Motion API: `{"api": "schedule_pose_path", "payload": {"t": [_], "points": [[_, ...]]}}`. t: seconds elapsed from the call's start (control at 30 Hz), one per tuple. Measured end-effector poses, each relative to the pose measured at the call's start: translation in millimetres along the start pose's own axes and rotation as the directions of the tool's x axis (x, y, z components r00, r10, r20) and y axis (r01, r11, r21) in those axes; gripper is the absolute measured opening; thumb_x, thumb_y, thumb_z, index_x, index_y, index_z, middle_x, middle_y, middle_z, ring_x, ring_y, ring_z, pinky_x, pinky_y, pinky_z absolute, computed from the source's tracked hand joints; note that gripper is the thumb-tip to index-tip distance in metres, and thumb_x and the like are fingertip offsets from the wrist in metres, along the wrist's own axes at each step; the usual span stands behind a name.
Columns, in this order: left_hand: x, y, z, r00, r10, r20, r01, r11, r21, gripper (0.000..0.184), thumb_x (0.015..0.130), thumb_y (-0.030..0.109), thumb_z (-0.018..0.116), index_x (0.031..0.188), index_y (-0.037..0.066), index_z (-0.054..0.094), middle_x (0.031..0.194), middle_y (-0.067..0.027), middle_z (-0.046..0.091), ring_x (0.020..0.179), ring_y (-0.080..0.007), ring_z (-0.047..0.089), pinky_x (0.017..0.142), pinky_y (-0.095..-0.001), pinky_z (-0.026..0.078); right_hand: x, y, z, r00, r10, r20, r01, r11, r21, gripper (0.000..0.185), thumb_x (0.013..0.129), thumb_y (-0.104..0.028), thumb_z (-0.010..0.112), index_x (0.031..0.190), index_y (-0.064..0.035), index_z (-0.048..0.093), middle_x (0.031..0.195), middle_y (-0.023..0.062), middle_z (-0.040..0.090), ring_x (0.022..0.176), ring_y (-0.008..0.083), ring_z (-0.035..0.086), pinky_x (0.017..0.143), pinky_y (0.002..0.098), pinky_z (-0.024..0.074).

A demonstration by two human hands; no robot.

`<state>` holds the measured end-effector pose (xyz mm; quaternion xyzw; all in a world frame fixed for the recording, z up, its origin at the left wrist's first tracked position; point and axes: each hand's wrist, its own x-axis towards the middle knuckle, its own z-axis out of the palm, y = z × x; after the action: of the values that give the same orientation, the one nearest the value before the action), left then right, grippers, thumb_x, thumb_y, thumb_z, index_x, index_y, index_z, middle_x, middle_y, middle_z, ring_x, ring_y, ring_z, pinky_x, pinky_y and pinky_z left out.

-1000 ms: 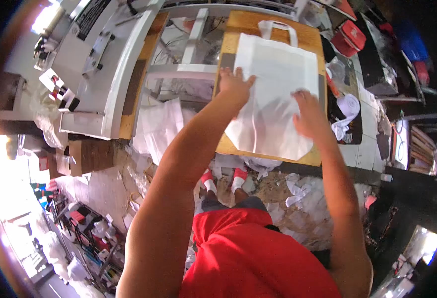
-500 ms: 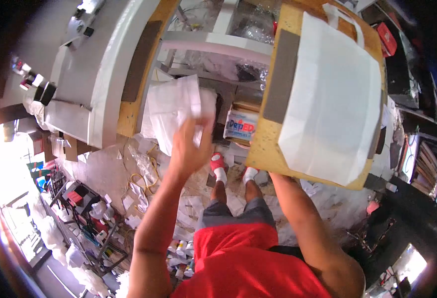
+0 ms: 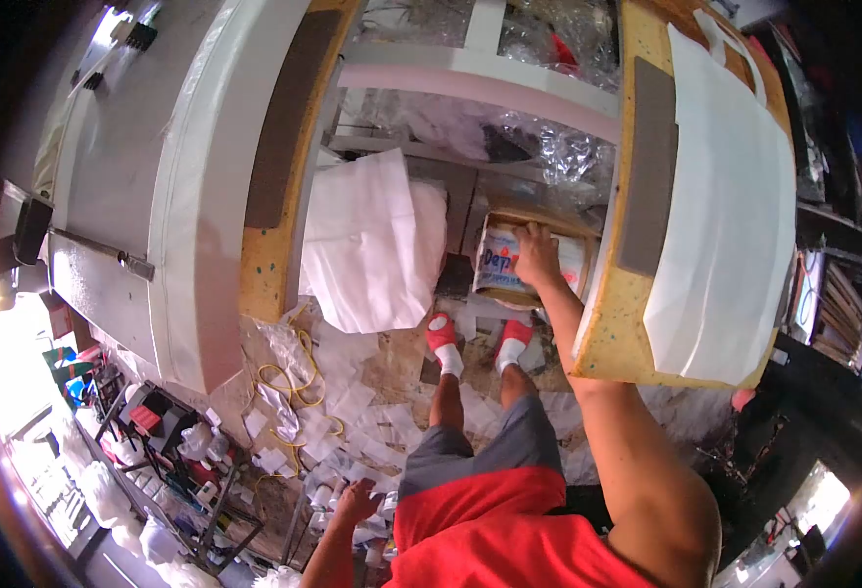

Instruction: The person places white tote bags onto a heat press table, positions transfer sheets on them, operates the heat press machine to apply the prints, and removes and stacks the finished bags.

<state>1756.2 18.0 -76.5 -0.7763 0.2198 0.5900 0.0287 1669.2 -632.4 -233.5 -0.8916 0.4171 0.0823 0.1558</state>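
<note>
My right hand reaches down into a cardboard box between the two padded boards. Its fingers curl on the white printed sheets inside, which carry blue and red lettering reading "Dep". How firmly they grip is hard to see. Low at my left side hangs my left hand, fingers loosely apart and holding nothing. A pile of white cloth lies left of the box, its top piece draped over the front.
A yellow-edged board at right carries white cloth. A long white beam runs on the left. Yellow cord and paper scraps litter the floor. Clear plastic sits behind the frame.
My left hand has left the white cloth pile and dropped to my side. My right hand, hidden below the right board before, now shows in the box. The view has shifted.
</note>
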Motion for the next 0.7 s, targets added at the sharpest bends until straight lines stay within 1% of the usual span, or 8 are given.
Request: {"api": "schedule_pose_path", "payload": {"t": [0.07, 0.1, 0.2, 0.3, 0.37, 0.47, 0.63, 0.7], "points": [[6, 14, -15, 0.999, -0.019, -0.038, 0.017, 0.999, -0.039, 0.046, 0.084, 0.034, 0.076, 0.121, 0.007, 0.066, 0.116, -0.0164, 0.072, 0.103, -0.0337, 0.071, 0.091, -0.0451, 0.055, 3, 4, -3, 0.993, -0.028, -0.113, 0.034, 0.998, 0.054, 0.032, 0.076, -0.012, 0.076, 0.106, -0.0108, 0.066, 0.117, 0.0116, 0.062, 0.118, 0.038, 0.054, 0.092, 0.0555, 0.0442], [11, 30, -27, 0.996, -0.039, -0.077, 0.033, 0.996, -0.078, 0.044, 0.087, 0.033, 0.074, 0.121, 0.007, 0.066, 0.114, -0.0162, 0.072, 0.099, -0.0324, 0.072, 0.089, -0.0441, 0.056, 5, 7, -7, 0.993, -0.024, -0.112, 0.031, 0.998, 0.055, 0.032, 0.076, -0.012, 0.076, 0.106, -0.0108, 0.066, 0.117, 0.0116, 0.062, 0.118, 0.038, 0.054, 0.092, 0.0555, 0.0442], [26, 61, -44, 0.993, 0.026, -0.114, -0.041, 0.989, -0.14, 0.04, 0.088, 0.028, 0.074, 0.121, 0.006, 0.066, 0.114, -0.0155, 0.072, 0.097, -0.0293, 0.073, 0.087, -0.042, 0.057, 5, 17, -24, 1.0, 0.0, -0.019, 0.007, 0.93, 0.368, 0.008, 0.078, -0.011, 0.069, 0.086, -0.0089, 0.068, 0.091, 0.0118, 0.065, 0.104, 0.0387, 0.058, 0.094, 0.0525, 0.0433], [41, 99, -55, 0.981, 0.103, -0.165, -0.131, 0.977, -0.169, 0.04, 0.087, 0.025, 0.074, 0.121, 0.006, 0.064, 0.117, -0.0156, 0.07, 0.097, -0.032, 0.071, 0.087, -0.0433, 0.056, -10, 29, -36, 0.986, -0.13, -0.109, 0.154, 0.955, 0.255, 0.007, 0.079, -0.009, 0.068, 0.086, -0.0094, 0.068, 0.093, 0.0108, 0.066, 0.1, 0.0385, 0.058, 0.091, 0.0515, 0.0451], [51, 127, -63, 0.946, 0.22, -0.238, -0.256, 0.958, -0.133, 0.038, 0.087, 0.024, 0.073, 0.119, 0.006, 0.065, 0.117, -0.0173, 0.069, 0.101, -0.0354, 0.07, 0.088, -0.0442, 0.056, -14, 32, -38, 0.991, -0.088, -0.105, 0.12, 0.929, 0.349, 0.008, 0.079, -0.01, 0.069, 0.086, -0.0095, 0.068, 0.094, 0.0096, 0.065, 0.101, 0.038, 0.058, 0.089, 0.0502, 0.0468], [64, 176, -80, 0.896, 0.325, -0.303, -0.352, 0.935, -0.036, 0.032, 0.089, 0.021, 0.07, 0.117, 0.006, 0.065, 0.115, -0.0183, 0.069, 0.105, -0.0385, 0.067, 0.091, -0.0457, 0.054, -19, 26, -61, 0.959, -0.194, -0.206, 0.253, 0.915, 0.313, 0.011, 0.078, -0.013, 0.071, 0.088, -0.0096, 0.067, 0.097, 0.0097, 0.065, 0.103, 0.0359, 0.058, 0.09, 0.048, 0.0473], [104, 241, -97, 0.826, 0.419, -0.377, -0.461, 0.887, -0.023, 0.027, 0.09, 0.017, 0.067, 0.114, 0.005, 0.066, 0.114, -0.0191, 0.069, 0.106, -0.0404, 0.066, 0.092, -0.0471, 0.053, -31, 25, -83, 0.946, -0.209, -0.249, 0.28, 0.913, 0.298, 0.019, 0.082, -0.017, 0.069, 0.098, -0.0087, 0.064, 0.105, 0.0114, 0.063, 0.109, 0.0361, 0.056, 0.094, 0.0476, 0.0457], [109, 271, -108, 0.734, 0.501, -0.459, -0.554, 0.832, 0.021, 0.028, 0.089, 0.016, 0.067, 0.114, 0.005, 0.066, 0.114, -0.0198, 0.068, 0.105, -0.0418, 0.065, 0.091, -0.0477, 0.052, -51, 27, -100, 0.949, -0.195, -0.25, 0.264, 0.921, 0.285, 0.022, 0.083, -0.018, 0.068, 0.102, -0.0083, 0.063, 0.109, 0.0121, 0.062, 0.111, 0.0362, 0.056, 0.096, 0.0474, 0.0451]]}}
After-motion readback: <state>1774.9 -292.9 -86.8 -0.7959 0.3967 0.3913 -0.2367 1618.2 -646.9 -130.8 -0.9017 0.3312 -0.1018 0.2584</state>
